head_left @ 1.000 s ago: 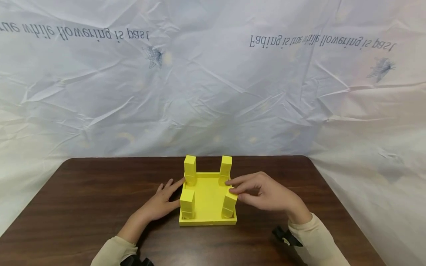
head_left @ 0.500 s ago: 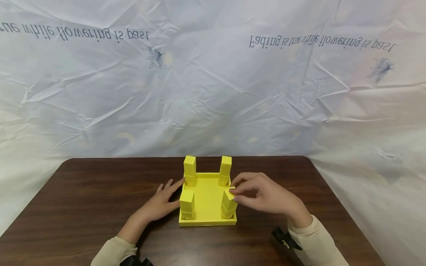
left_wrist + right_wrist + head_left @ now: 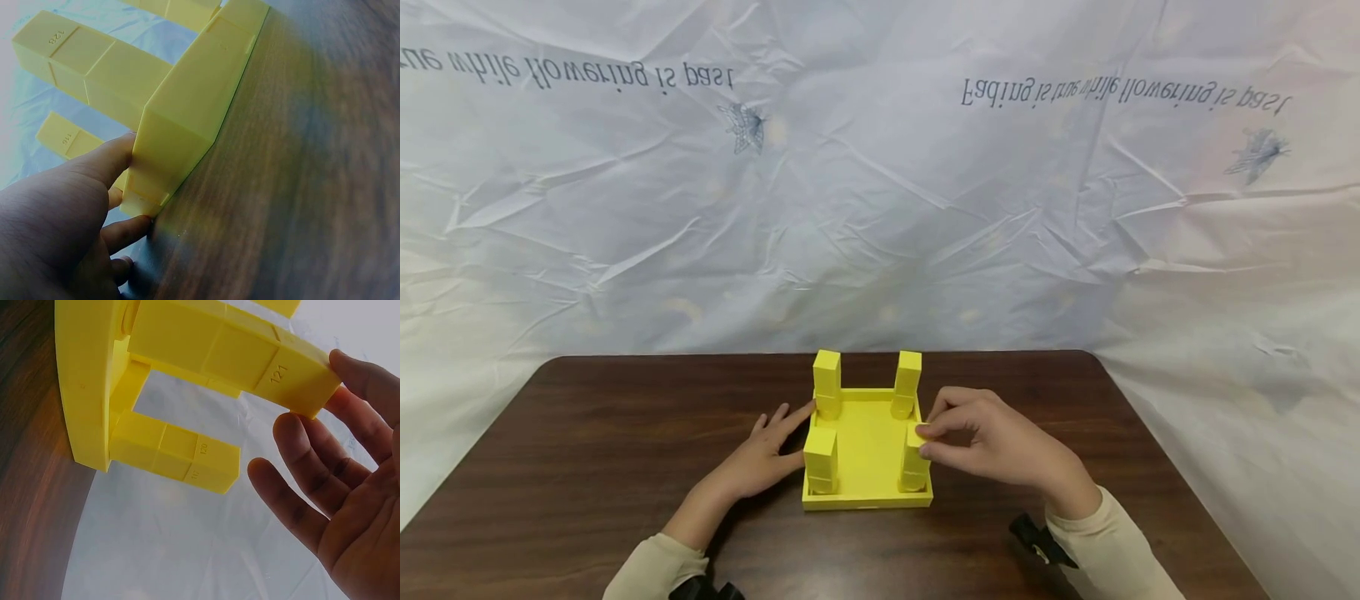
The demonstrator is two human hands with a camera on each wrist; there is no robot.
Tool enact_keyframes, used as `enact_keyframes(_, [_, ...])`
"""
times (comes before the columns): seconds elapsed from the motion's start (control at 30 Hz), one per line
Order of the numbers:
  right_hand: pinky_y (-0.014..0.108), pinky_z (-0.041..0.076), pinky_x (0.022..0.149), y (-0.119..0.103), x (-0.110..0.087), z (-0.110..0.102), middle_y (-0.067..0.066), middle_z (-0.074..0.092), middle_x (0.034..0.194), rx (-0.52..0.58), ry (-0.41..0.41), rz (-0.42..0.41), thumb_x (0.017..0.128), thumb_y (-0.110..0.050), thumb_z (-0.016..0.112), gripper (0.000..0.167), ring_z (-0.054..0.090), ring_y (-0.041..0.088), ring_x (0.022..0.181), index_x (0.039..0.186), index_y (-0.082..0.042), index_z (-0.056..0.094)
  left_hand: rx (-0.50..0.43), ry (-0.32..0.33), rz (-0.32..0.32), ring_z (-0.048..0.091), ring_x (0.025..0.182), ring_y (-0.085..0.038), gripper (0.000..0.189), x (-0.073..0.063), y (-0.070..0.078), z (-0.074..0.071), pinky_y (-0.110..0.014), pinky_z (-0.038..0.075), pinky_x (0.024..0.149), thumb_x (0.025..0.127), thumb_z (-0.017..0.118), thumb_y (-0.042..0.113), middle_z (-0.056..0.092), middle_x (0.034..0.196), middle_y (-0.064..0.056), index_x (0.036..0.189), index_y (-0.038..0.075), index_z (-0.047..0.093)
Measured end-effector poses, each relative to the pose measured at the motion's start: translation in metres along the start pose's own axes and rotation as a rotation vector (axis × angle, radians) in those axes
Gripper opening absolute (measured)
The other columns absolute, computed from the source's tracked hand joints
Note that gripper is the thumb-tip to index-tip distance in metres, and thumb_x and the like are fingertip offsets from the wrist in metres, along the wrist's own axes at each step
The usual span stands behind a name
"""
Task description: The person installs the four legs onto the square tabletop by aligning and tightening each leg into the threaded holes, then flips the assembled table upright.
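Note:
A shallow yellow tray (image 3: pixel 868 503) lies on the table with an upright square yellow post at each corner. My right hand (image 3: pixel 1000 442) pinches the top of the front-right post (image 3: pixel 913 471) between thumb and fingertips. In the right wrist view that post (image 3: pixel 244 356) bears the number 121 near its top and shows seams across its sides. My left hand (image 3: pixel 756 460) rests on the table, its spread fingers touching the tray's left side. The front-left post (image 3: pixel 822 462) stands by its thumb; in the left wrist view this post (image 3: pixel 94 62) is marked 128.
Two more posts stand at the back, a left one (image 3: pixel 827 385) and a right one (image 3: pixel 907 383). Under the tray is a dark wood-grain table (image 3: pixel 625 433). A creased white sheet (image 3: pixel 880 208) with printed lettering hangs behind the table's far edge.
The front-right post leaned outward and showed a twist partway up; now it stands straighter and lined up. My right fingers closed in from its top onto a pinch. The left hand stays put.

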State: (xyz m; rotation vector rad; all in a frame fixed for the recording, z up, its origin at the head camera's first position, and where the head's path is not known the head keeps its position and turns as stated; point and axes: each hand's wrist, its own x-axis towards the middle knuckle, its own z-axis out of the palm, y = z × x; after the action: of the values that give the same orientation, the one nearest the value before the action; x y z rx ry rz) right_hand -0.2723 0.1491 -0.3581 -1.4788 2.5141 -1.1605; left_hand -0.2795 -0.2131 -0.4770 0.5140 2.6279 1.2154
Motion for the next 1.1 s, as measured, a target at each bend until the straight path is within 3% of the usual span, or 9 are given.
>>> enact_keyframes(0.23, [0.025, 0.056, 0.061, -0.0033, -0.0004, -0.0020, -0.010, 0.065, 0.096, -0.031, -0.018, 0.009, 0.098, -0.017, 0.079, 0.016, 0.059, 0.001, 0.074, 0.113, -0.012, 0.084, 0.003, -0.001, 0.003, 0.003, 0.161, -0.045, 0.084, -0.0003, -0.0004, 0.0006, -0.072, -0.003, 0.123, 0.103, 0.069, 0.048, 0.032, 0.169, -0.021, 0.170, 0.019, 0.027])
enact_keyframes(0.5, [0.029, 0.062, 0.082, -0.0051, -0.0020, -0.0062, 0.001, 0.071, 0.126, -0.084, -0.076, 0.041, 0.096, -0.015, 0.082, 0.020, 0.072, 0.012, 0.103, 0.115, -0.014, 0.083, -0.002, 0.001, -0.006, 0.002, 0.161, -0.045, 0.084, -0.0016, 0.0019, 0.0009, -0.073, -0.002, 0.123, 0.103, 0.069, 0.047, 0.031, 0.169, -0.022, 0.170, 0.019, 0.027])
enact_keyframes(0.63, [0.029, 0.062, 0.086, -0.0036, -0.0022, -0.0061, 0.004, 0.073, 0.130, -0.082, -0.075, 0.044, 0.094, -0.013, 0.083, 0.023, 0.073, 0.015, 0.111, 0.117, -0.012, 0.083, -0.001, 0.001, -0.003, 0.003, 0.160, -0.045, 0.084, -0.0021, 0.0027, 0.0010, -0.073, -0.002, 0.122, 0.103, 0.069, 0.046, 0.031, 0.169, -0.022, 0.170, 0.019, 0.027])
enact_keyframes(0.73, [0.028, 0.062, 0.084, -0.0028, -0.0020, -0.0058, 0.005, 0.074, 0.128, -0.084, -0.062, 0.033, 0.092, -0.012, 0.085, 0.023, 0.074, 0.016, 0.111, 0.115, -0.010, 0.083, -0.001, 0.000, 0.004, 0.003, 0.160, -0.045, 0.083, -0.0021, 0.0025, 0.0012, -0.073, -0.002, 0.123, 0.103, 0.069, 0.046, 0.032, 0.169, -0.021, 0.170, 0.018, 0.027])
enact_keyframes(0.93, [0.021, 0.058, 0.068, -0.0020, -0.0007, -0.0047, 0.005, 0.074, 0.129, -0.070, -0.063, 0.026, 0.093, -0.014, 0.084, 0.021, 0.074, 0.018, 0.112, 0.114, -0.011, 0.083, -0.004, -0.002, 0.007, 0.003, 0.161, -0.045, 0.083, -0.0021, 0.0023, 0.0016, -0.071, -0.003, 0.123, 0.103, 0.068, 0.046, 0.032, 0.169, -0.021, 0.170, 0.018, 0.027])
enact_keyframes(1.1, [0.024, 0.061, 0.074, -0.0022, 0.0001, -0.0033, 0.006, 0.075, 0.127, -0.076, -0.049, 0.010, 0.092, -0.013, 0.085, 0.022, 0.074, 0.017, 0.110, 0.113, -0.010, 0.083, -0.004, -0.002, 0.001, 0.002, 0.161, -0.045, 0.083, -0.0021, 0.0026, 0.0016, -0.072, -0.003, 0.123, 0.103, 0.068, 0.046, 0.032, 0.169, -0.021, 0.170, 0.019, 0.027])
